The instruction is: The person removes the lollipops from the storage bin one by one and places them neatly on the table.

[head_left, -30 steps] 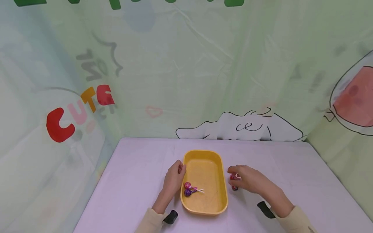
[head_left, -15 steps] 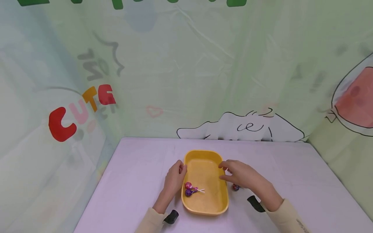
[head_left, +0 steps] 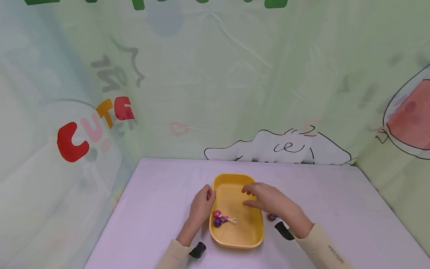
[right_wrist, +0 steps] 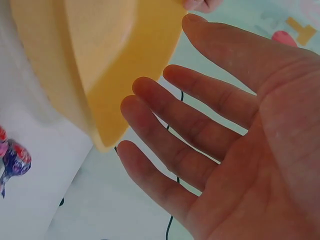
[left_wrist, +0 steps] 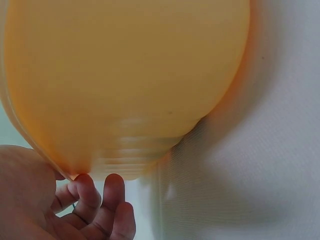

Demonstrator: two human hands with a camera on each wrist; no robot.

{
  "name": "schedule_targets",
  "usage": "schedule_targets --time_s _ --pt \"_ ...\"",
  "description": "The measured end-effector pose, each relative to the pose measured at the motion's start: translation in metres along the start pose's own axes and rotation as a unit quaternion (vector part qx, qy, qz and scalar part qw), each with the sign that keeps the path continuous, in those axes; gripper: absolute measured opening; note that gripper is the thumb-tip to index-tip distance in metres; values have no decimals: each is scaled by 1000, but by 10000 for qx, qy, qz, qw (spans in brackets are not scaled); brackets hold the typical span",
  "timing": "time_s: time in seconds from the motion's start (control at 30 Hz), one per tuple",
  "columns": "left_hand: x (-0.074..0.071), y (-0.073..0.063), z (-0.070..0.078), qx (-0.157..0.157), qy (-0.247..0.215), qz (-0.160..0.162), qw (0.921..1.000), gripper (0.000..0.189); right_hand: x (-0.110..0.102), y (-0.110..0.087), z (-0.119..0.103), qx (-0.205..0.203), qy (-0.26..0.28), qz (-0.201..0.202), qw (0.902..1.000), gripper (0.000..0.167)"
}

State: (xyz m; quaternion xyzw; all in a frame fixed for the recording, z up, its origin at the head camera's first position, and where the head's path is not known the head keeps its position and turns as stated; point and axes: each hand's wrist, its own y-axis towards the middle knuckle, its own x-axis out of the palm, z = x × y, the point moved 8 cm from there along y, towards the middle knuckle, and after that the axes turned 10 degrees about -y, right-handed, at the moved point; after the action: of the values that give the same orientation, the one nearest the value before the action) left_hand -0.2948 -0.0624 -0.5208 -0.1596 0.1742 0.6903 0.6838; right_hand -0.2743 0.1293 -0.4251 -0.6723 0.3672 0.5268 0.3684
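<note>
My left hand (head_left: pixel 201 205) grips the left rim of a yellow plastic tray (head_left: pixel 236 246). In the left wrist view the thumb and index finger pinch the tray's edge, and the other fingers curl below it. A pink-red lollipop (head_left: pixel 217 214) and a purple lollipop (head_left: pixel 217 223) lie inside near the left wall, sticks pointing right. Over the tray's right side hovers my right hand (head_left: pixel 268 198), fingers spread and relaxed, holding nothing in the right wrist view. Beside the tray's right wall, more wrapped lollipops (right_wrist: pixel 17 159) lie on the table, partly hidden by the right arm in the head view.
A pale lilac cloth covers the table (head_left: pixel 168 179). Behind and beside it hang light green printed curtains (head_left: pixel 235 93). A black wrist strap piece shows at each sleeve (head_left: pixel 173 256).
My right hand has moved left from the lollipops beside the tray to above the tray's interior. The left hand keeps its hold on the rim, and the tray stays put.
</note>
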Motion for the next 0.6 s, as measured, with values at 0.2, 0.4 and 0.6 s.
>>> schedule_targets --time_s 0.2,0.4,0.6 --pt "0 -1 1 38 36 -29 10000 19 6 10 -7 -162 133 -46 9998 32" --pt "0 -1 1 102 113 28 9999 19 17 20 -17 -243 287 -161 9992 33" --pt "-1 0 0 23 134 12 9999 20 28 29 -28 -247 361 -343 9985 34"
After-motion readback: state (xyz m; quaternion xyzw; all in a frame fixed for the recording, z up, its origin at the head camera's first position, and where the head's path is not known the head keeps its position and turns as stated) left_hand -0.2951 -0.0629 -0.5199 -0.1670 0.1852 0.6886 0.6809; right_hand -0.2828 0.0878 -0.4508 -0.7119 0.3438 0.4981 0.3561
